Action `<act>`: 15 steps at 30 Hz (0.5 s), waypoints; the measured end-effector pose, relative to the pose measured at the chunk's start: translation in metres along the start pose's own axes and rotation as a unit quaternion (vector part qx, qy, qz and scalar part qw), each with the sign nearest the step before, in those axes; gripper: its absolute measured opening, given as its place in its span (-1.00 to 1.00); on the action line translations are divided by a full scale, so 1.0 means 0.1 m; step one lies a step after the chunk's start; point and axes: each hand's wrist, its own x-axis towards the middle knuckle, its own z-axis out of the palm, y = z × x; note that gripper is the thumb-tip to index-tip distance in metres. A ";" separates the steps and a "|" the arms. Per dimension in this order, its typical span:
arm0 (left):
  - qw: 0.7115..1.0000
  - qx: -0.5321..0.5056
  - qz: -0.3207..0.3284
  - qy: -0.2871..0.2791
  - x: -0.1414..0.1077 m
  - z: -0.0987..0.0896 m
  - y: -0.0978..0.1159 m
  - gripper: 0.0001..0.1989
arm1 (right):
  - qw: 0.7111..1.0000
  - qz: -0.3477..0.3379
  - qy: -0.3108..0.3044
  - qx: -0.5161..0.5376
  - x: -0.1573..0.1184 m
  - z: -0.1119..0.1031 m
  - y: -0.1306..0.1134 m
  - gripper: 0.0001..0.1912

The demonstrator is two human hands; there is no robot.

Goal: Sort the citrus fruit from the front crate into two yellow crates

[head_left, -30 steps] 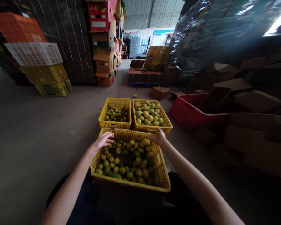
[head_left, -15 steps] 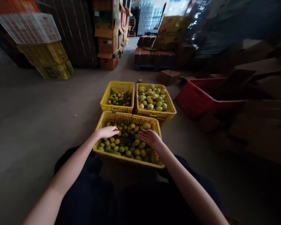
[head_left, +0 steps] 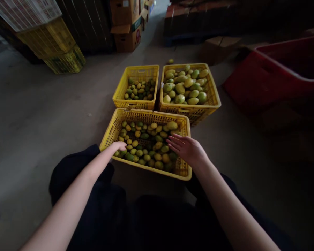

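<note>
A yellow plastic crate (head_left: 183,176) stands right in front of me, its bottom covered by several small green and yellow mangoes (head_left: 147,157). My left hand (head_left: 119,145) is low over the fruit at the crate's left side, fingers curled down; whatever may be in them is hidden. Over the right side of the same crate, my right hand (head_left: 186,148) is open, palm turned inward and fingers stretched toward the fruit, with nothing in it. A larger mango (head_left: 172,125) lies in the far right corner, just beyond those fingers.
Behind stand a left yellow crate (head_left: 117,91) of small mangoes and a right one (head_left: 214,101) piled with bigger mangoes. One loose mango (head_left: 170,61) lies on the floor. A red bin (head_left: 240,80) is at right, stacked crates (head_left: 64,59) at left, cardboard boxes (head_left: 127,38) at back.
My view has tipped down toward the crates. My left hand has moved from over the crate's middle to its left side and curled; my right hand has shifted right, fingers still extended.
</note>
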 end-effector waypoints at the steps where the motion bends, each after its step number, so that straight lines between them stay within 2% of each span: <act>1: 1.000 0.012 -0.006 0.016 0.07 0.06 -0.03 -0.73 | 1.000 0.004 0.001 0.005 -0.02 -0.04 -0.01 -0.73; 4: 0.996 0.050 -0.015 0.075 0.32 0.13 -0.05 -0.65 | 1.000 0.004 0.000 0.027 -0.09 -0.18 0.01 -0.74; 8: 0.982 0.119 -0.036 0.146 0.78 0.08 0.05 -0.54 | 0.999 0.008 -0.024 0.036 -0.19 -0.30 0.07 -0.81; 11: 0.968 0.175 -0.072 0.165 1.09 0.04 0.12 -0.53 | 0.998 0.017 -0.052 0.025 -0.29 -0.32 0.11 -0.80; 15: 0.952 0.228 -0.109 0.172 1.34 0.06 0.11 -0.50 | 0.999 0.018 -0.040 0.020 -0.36 -0.29 0.13 -0.75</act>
